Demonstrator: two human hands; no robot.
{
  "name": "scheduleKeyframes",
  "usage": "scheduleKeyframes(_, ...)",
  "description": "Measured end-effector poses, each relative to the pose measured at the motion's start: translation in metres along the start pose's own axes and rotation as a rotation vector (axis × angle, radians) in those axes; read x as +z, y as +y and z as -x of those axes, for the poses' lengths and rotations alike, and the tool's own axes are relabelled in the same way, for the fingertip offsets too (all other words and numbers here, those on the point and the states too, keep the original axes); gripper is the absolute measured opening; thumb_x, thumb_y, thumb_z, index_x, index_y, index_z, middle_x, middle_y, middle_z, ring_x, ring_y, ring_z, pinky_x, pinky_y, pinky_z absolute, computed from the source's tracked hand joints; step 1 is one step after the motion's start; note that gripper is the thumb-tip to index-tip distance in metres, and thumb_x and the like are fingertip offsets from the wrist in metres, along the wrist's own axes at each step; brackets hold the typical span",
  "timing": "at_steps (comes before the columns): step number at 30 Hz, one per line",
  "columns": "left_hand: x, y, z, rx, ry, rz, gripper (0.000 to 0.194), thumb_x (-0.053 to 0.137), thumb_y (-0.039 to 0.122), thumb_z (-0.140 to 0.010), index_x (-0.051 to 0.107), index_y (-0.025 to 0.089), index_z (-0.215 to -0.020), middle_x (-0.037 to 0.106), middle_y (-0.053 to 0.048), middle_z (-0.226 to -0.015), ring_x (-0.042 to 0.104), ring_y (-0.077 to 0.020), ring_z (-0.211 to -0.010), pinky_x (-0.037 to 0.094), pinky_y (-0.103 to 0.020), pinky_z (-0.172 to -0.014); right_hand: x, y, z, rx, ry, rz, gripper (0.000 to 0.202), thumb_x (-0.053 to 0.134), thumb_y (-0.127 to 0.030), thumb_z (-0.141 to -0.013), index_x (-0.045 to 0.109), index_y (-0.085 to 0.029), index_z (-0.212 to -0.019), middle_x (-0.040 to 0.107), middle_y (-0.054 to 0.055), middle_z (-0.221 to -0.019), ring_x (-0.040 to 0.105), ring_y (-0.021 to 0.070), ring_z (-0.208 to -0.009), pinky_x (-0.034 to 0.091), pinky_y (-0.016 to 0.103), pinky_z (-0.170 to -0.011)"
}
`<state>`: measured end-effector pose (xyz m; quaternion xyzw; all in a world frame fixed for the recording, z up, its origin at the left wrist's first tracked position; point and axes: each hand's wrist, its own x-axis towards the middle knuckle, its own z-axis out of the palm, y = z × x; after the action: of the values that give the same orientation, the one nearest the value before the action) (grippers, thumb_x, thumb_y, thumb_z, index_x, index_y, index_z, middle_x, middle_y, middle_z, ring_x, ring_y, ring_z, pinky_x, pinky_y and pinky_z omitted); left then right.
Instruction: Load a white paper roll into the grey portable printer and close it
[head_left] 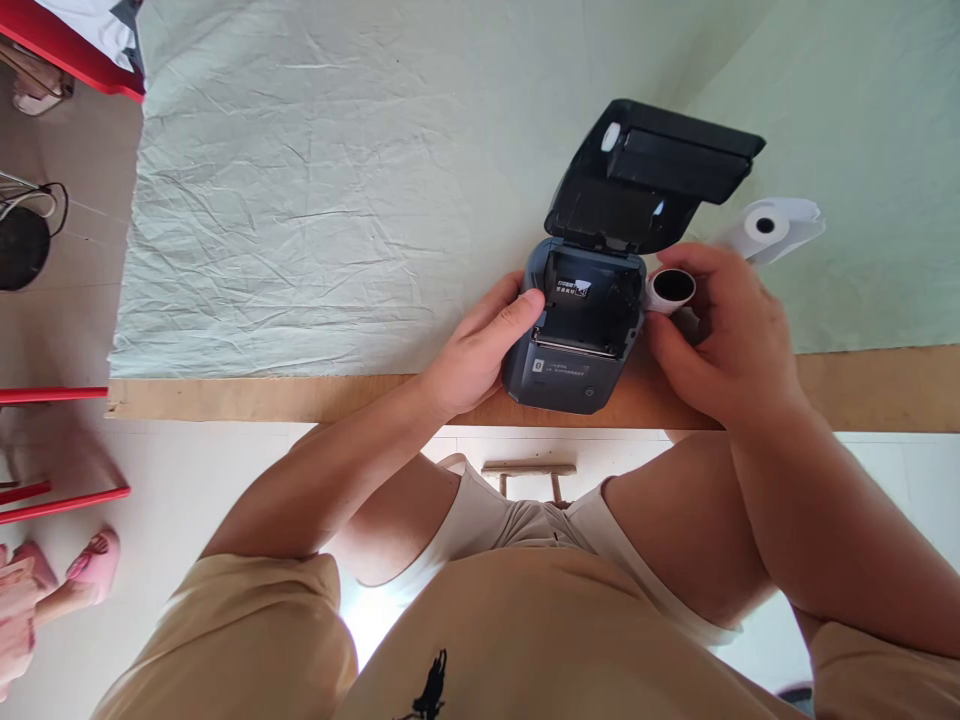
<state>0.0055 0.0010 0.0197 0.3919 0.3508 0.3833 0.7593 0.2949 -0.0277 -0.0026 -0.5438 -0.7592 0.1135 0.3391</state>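
Observation:
A small dark grey label printer point(574, 345) stands near the table's front edge with its lid point(652, 170) flipped up and its paper bay empty. My left hand point(480, 345) grips the printer's left side, thumb on the bay's rim. My right hand point(731, 335) holds a small white roll with a dark hollow core point(671, 290) just right of the printer. A second white paper roll point(772, 228) lies on the cloth behind my right hand.
A wrinkled pale green cloth point(322, 200) covers the table, with a bare wooden strip point(262, 395) along the front edge. Red bars point(60, 495) and another person's pink slippers point(94, 560) are at the left on the floor.

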Motion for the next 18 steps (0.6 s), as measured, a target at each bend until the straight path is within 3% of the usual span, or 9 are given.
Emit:
scheduleKeyframes(3,0.0007,0.0009,0.0006,-0.009,0.002,-0.008,0.06,0.105,0.077,-0.099,0.081,0.026,-0.12,0.091,-0.005,-0.111,0.089,-0.0315,-0.107,0.072,-0.044,-0.091,0.0025,-0.0009,0.0006,-0.022,-0.011,0.011,0.065,0.069,-0.02,-0.105,0.069,-0.041,-0.166,0.088,0.006,-0.137,0.089,0.0304,-0.115,0.077,0.05,-0.1)
scheduleKeyframes(7,-0.0005,-0.0009,0.0006,0.0,0.005,-0.004,0.06,0.105,0.078,-0.099,0.08,0.027,-0.116,0.09,-0.004,-0.109,0.089,-0.0313,-0.106,0.072,-0.044,-0.09,0.0064,0.0016,0.0014,-0.085,0.108,0.069,0.054,0.075,-0.029,-0.107,0.077,-0.038,-0.161,0.083,0.009,-0.129,0.087,0.0325,-0.115,0.077,0.053,-0.101)
scheduleKeyframes(12,-0.0043,-0.0059,-0.0011,0.013,-0.003,-0.003,0.062,0.103,0.083,-0.099,0.083,0.028,-0.121,0.094,-0.007,-0.118,0.092,-0.034,-0.111,0.075,-0.046,-0.092,-0.0005,-0.0008,0.0026,0.005,-0.02,0.066,0.063,0.071,-0.023,-0.109,0.069,-0.045,-0.168,0.091,0.008,-0.14,0.092,0.0344,-0.117,0.078,0.051,-0.101)
scheduleKeyframes(15,-0.0052,-0.0067,-0.0017,0.021,-0.012,-0.006,0.063,0.102,0.084,-0.099,0.084,0.028,-0.122,0.096,-0.008,-0.125,0.093,-0.0349,-0.116,0.076,-0.046,-0.094,0.0,-0.0039,0.0019,-0.032,-0.001,0.083,0.059,0.068,-0.025,-0.113,0.072,-0.046,-0.168,0.09,0.009,-0.143,0.092,0.0362,-0.124,0.078,0.053,-0.105)
scheduleKeyframes(18,-0.0043,-0.006,-0.0016,0.02,-0.013,-0.001,0.063,0.102,0.084,-0.099,0.084,0.027,-0.122,0.097,-0.008,-0.127,0.093,-0.0348,-0.118,0.075,-0.044,-0.093,0.0011,-0.0041,0.0021,-0.029,0.034,0.059,0.051,0.07,-0.032,-0.119,0.068,-0.047,-0.168,0.09,0.009,-0.139,0.092,0.034,-0.116,0.078,0.052,-0.1)
